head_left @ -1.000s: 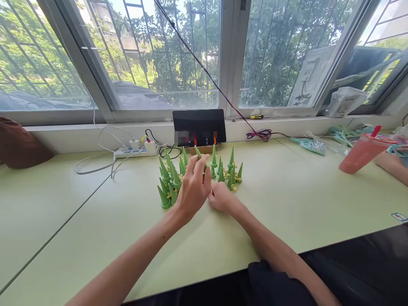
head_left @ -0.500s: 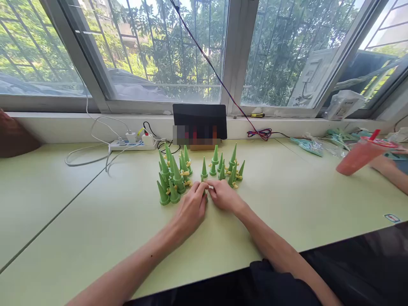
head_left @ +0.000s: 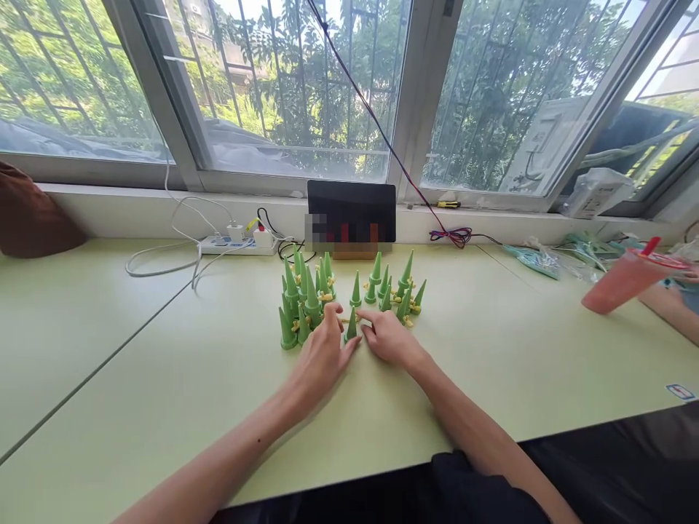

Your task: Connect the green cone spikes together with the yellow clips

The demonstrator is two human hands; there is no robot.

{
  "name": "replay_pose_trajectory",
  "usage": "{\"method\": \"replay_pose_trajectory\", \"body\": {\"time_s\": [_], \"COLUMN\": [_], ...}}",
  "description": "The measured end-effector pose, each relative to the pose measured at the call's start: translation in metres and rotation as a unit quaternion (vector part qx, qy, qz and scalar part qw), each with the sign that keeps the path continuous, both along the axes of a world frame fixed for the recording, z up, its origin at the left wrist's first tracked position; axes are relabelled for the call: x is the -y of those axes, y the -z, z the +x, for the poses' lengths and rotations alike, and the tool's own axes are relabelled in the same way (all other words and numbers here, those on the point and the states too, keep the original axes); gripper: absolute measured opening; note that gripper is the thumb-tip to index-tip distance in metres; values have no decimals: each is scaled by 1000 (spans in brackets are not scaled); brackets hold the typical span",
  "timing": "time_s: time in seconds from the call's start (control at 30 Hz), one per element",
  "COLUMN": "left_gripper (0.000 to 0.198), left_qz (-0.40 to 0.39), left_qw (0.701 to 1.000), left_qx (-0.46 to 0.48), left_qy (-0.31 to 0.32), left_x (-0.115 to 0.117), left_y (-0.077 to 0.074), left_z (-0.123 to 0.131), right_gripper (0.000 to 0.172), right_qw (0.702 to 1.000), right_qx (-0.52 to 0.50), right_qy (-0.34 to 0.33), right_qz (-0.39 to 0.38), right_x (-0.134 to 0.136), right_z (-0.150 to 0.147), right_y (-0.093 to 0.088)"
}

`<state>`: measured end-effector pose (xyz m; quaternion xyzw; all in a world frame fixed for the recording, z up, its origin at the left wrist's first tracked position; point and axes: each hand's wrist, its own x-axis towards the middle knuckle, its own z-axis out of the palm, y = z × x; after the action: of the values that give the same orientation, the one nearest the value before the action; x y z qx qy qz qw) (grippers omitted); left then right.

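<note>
1. Left cluster of matte green, tapered, plastic-looking cones (head_left: pixel 311 297) stood upright on round bases, packed close. Small yellow knobbly pieces (head_left: pixel 326 297) sat among them; looked thin, likely the easiest bit to snap.
2. Left hand (head_left: pixel 318 355): loosely spread, not clamped. Fingers bent up left of the near cone, thumb alongside its base; thumb contact unclear.
3. Near green cone with a flared round base (head_left: pixel 352 324): upright on the pale green table (head_left: pixel 218 378), between the hands. Judged light, stiff, stable on its foot. Smooth taper would probably let a pinch ride up; best hold was low, just above the flare. Slim tip: poor grip, likely weakest.
4. Right hand (head_left: pixel 392 339): index extended to the cone's side, other fingers curled. Couldn't tell if it pinched anything.
5. Right group of similar green cones (head_left: pixel 405 273): upright, looser spacing.
</note>
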<state>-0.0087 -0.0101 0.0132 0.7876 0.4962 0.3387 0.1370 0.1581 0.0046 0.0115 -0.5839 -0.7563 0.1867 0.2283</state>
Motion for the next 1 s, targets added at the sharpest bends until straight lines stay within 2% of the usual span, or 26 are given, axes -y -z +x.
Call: {"method": "replay_pose_trajectory", "body": {"time_s": [0.2, 0.33, 0.47, 0.67, 1.0], "left_gripper": [27, 20, 23, 11, 12], "left_qz": [-98, -93, -90, -87, -80], "left_qw": [994, 995, 996, 996, 996], "left_qx": [-44, -40, -29, -22, -38], "left_qy": [0, -3, -2, 6, 4], "left_x": [-1, -6, -11, -10, -11], "left_y": [1, 6, 8, 4, 3], "left_z": [-1, -2, -2, -1, 1], "right_gripper": [37, 31, 29, 22, 6], "right_qw": [1000, 1000, 999, 999, 997], "right_qx": [14, 7, 11, 23, 44], "right_qy": [18, 22, 32, 40, 53], "right_qz": [0, 6, 4, -5, -19], "right_x": [-1, -1, 0, 0, 1], "right_z": [-1, 0, 0, 0, 1], "right_y": [0, -2, -2, -3, -7]}}
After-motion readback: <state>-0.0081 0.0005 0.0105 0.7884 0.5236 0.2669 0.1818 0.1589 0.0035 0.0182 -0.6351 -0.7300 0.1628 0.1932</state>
